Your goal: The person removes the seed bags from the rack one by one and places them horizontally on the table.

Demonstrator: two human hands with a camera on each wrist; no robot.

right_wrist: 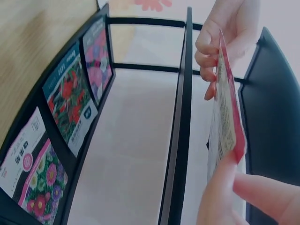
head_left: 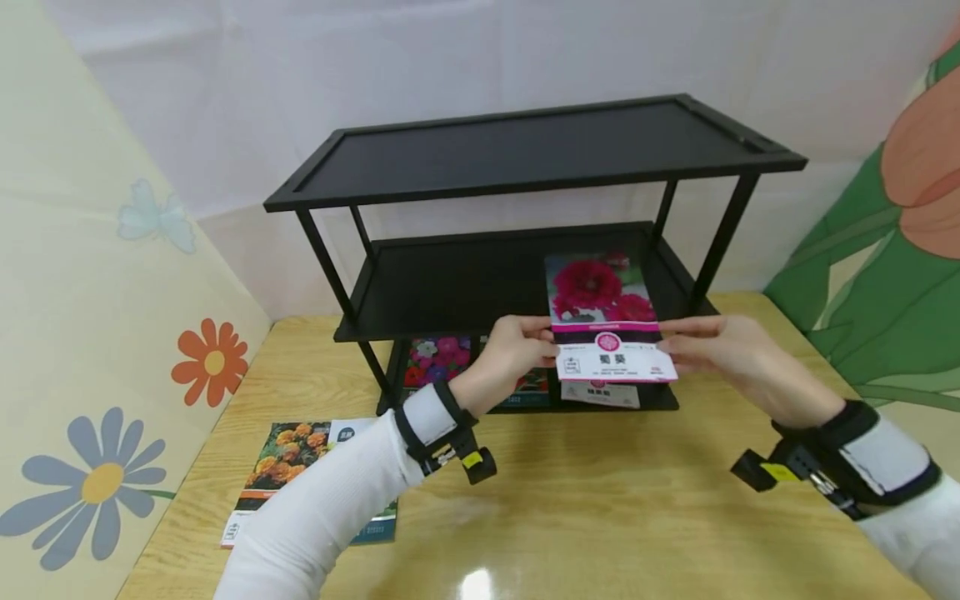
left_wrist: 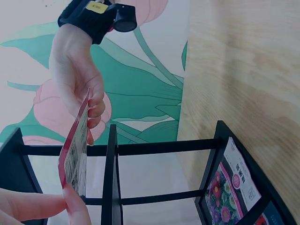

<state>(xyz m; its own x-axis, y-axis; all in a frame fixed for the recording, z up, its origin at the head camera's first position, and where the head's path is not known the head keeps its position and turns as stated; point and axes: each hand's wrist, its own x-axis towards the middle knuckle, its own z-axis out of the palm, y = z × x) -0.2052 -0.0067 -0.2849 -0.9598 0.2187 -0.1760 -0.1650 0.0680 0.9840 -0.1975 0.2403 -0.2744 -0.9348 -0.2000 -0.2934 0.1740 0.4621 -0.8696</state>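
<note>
A seed packet [head_left: 600, 292] with dark pink flowers and a white lower band is held up by both hands at the right part of the black rack's middle shelf [head_left: 457, 287]. My left hand [head_left: 510, 358] pinches its left edge between thumb and fingers. At the opposite edge, my right hand [head_left: 738, 362] pinches it the same way. The left wrist view shows the packet [left_wrist: 77, 150] nearly edge-on, with a barcode on its back. Seen from the right wrist, the packet [right_wrist: 227, 108] stands between the two hands, beside the rack's shelf edge.
The rack's top shelf [head_left: 517, 150] overhangs the middle one. On the bottom shelf lie several flower packets, among them a red-flowered packet [right_wrist: 70, 101] and a mixed-flower packet [right_wrist: 44, 183]. An orange-flower packet [head_left: 288, 454] lies on the wooden table [head_left: 570, 508], partly behind the left sleeve.
</note>
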